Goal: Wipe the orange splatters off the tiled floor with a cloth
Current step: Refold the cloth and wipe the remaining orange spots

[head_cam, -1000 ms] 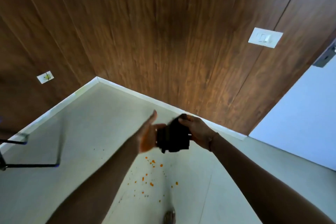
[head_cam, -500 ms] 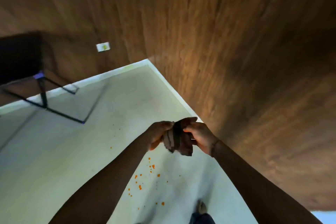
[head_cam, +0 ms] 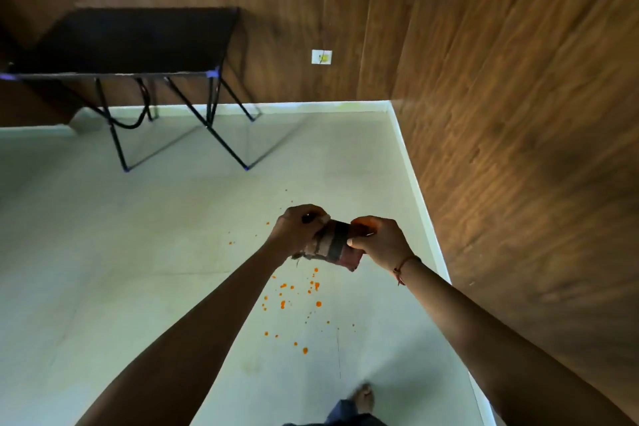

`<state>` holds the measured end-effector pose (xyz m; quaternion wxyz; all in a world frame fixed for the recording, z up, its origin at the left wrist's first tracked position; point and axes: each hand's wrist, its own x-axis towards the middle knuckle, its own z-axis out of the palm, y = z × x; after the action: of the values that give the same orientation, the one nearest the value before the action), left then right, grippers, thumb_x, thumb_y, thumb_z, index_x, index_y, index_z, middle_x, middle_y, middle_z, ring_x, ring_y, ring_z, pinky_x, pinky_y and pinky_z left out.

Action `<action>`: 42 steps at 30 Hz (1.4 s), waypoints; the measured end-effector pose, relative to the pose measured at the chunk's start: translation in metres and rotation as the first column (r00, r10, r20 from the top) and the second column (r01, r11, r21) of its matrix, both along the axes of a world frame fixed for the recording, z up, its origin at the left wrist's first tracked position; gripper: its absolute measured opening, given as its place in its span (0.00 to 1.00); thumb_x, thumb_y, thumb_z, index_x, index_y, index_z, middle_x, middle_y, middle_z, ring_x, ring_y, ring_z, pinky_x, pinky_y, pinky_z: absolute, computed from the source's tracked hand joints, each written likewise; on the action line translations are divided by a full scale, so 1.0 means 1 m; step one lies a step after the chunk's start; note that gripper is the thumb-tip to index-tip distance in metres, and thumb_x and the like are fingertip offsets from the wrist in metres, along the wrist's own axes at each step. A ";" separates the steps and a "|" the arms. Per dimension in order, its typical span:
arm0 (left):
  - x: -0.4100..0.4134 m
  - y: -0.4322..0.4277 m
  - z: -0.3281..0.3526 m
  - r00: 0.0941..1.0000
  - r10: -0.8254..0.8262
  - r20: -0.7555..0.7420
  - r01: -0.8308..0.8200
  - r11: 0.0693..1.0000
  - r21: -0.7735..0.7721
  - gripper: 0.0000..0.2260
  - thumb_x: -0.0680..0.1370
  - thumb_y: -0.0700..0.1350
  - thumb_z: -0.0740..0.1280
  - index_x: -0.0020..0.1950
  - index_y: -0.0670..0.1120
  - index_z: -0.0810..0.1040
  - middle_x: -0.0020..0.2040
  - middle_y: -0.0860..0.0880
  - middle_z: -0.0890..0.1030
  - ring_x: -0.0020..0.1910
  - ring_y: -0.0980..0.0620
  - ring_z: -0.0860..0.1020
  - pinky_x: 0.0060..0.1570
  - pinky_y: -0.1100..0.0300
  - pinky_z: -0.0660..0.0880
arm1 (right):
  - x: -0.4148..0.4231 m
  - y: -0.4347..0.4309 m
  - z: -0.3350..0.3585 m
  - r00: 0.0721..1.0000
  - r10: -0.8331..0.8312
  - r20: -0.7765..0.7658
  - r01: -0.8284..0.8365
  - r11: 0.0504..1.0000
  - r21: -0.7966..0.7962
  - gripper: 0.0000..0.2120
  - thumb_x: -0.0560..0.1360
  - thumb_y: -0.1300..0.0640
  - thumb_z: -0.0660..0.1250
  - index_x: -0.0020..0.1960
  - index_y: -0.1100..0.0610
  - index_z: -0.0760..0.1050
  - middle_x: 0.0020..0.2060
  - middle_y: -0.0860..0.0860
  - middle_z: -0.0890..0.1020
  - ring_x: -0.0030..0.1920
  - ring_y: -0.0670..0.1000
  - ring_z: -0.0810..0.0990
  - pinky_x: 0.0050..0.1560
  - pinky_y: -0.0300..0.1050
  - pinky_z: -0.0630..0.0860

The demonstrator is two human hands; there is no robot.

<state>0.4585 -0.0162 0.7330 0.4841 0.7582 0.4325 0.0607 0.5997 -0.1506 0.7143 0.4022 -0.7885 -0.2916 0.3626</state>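
I hold one cloth (head_cam: pixel 331 245), dark with stripes, between my two hands, in the air above the orange splatters (head_cam: pixel 297 301). My left hand (head_cam: pixel 300 230) is closed around the left end of the cloth, knuckles up. My right hand (head_cam: pixel 378 242) pinches the right end with thumb and fingers, and one red thread (head_cam: pixel 403 266) is tied on its wrist. Both my arms reach forward, and the hands are near each other with only the cloth between them. The splatters are many small drops, too many for me to count, spread on the tiled floor (head_cam: pixel 121 252) under and behind the cloth. One black desk (head_cam: pixel 138 41) stands well beyond the splatters, against the wooden wall (head_cam: pixel 518 114). One bare foot (head_cam: pixel 363 398) of mine is on the floor on the near side of the splatters.
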 end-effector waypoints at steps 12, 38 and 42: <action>-0.109 -0.060 -0.087 0.992 -0.085 -0.089 0.072 0.988 -0.136 0.04 0.71 0.46 0.73 0.43 0.51 0.79 0.40 0.51 0.77 0.35 0.56 0.76 0.28 0.69 0.70 | -0.076 -0.046 -0.078 0.977 0.076 -0.199 -0.108 0.982 -0.158 0.04 0.75 0.57 0.70 0.45 0.57 0.78 0.40 0.51 0.81 0.42 0.50 0.79 0.45 0.44 0.75; -0.207 -0.074 -0.869 0.945 -0.031 -0.326 0.150 0.926 0.347 0.21 0.78 0.58 0.60 0.66 0.49 0.71 0.63 0.47 0.75 0.61 0.44 0.74 0.56 0.50 0.69 | -0.136 -0.047 -0.864 0.116 0.689 0.715 -0.813 0.479 -0.330 0.22 0.79 0.49 0.57 0.69 0.58 0.71 0.70 0.57 0.71 0.70 0.59 0.70 0.64 0.58 0.67; -0.264 -0.026 -0.889 0.897 -0.052 -0.439 0.267 0.855 0.444 0.30 0.79 0.60 0.54 0.76 0.44 0.63 0.75 0.43 0.65 0.73 0.41 0.63 0.68 0.46 0.58 | -0.123 -0.043 -0.886 -0.113 0.676 0.729 -0.894 0.251 -0.371 0.24 0.81 0.49 0.56 0.76 0.51 0.61 0.76 0.55 0.62 0.76 0.58 0.60 0.73 0.58 0.57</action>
<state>0.1940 -0.0423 -0.1565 0.1755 0.8857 0.4285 -0.0334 0.4763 -0.1936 -0.1717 0.0136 -0.4528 -0.8867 0.0926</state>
